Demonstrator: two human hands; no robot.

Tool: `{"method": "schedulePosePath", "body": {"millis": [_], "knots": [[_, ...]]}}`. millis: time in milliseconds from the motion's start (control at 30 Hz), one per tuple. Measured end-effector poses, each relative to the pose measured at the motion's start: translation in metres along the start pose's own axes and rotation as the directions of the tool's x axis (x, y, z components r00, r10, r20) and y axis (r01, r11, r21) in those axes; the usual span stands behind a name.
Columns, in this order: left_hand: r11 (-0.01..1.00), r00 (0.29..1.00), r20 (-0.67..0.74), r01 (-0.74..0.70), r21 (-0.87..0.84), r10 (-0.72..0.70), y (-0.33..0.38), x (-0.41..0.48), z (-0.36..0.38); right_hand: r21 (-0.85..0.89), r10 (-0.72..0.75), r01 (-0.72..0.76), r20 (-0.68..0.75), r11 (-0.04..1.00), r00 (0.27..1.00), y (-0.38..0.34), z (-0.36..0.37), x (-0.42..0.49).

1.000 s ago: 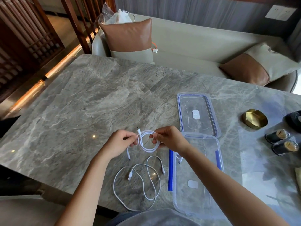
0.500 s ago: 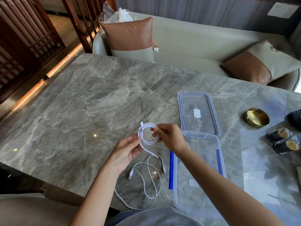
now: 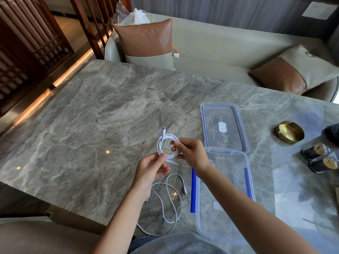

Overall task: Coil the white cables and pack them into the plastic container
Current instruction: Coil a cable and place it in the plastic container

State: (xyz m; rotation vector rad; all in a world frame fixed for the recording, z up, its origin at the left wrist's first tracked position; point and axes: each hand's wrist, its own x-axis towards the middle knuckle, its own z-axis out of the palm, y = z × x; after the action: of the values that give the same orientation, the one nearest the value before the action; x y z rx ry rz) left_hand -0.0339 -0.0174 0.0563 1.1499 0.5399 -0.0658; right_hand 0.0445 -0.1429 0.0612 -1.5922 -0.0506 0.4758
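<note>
A small coil of white cable (image 3: 162,143) is held above the grey marble table (image 3: 91,129), one plug sticking up at its top. My right hand (image 3: 190,153) pinches the coil's right side. My left hand (image 3: 151,171) pinches the coil's lower edge, where a loose end trails to the right. A second white cable (image 3: 170,200) lies uncoiled on the table below my hands. The clear plastic container (image 3: 245,180) with blue clips stands open to the right, partly behind my right forearm. Its lid (image 3: 224,125) lies flat just beyond it.
A brass ashtray (image 3: 289,132) and two dark round jars (image 3: 321,158) stand at the table's right side. A beige sofa with brown cushions (image 3: 146,39) runs behind the table. Wooden slats stand at the far left.
The coil has been wound tighter and lifted slightly away from me. My left hand dropped from the coil's left side to its lower edge, and the trailing end has shortened.
</note>
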Motion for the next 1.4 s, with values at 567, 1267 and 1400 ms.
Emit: {"method": "schedulePosePath", "body": {"millis": [567, 1267, 1400], "knots": [[0.981, 0.996, 0.003, 0.091, -0.171, -0.092, 0.005, -0.005, -0.013, -0.007, -0.07, 0.069, -0.072, 0.998, 0.995, 0.003, -0.005, 0.0], [0.921, 0.863, -0.327, -0.381, 0.08, 0.386, -0.004, 0.009, 0.009, 0.083, 0.021, -0.022, 0.01, 0.996, 1.0, 0.006, 0.011, -0.017], [0.937, 0.908, -0.236, -0.319, 0.143, 0.346, -0.003, 0.013, 0.005, 0.104, 0.05, -0.048, -0.012, 0.993, 0.999, 0.005, 0.009, -0.016]]}}
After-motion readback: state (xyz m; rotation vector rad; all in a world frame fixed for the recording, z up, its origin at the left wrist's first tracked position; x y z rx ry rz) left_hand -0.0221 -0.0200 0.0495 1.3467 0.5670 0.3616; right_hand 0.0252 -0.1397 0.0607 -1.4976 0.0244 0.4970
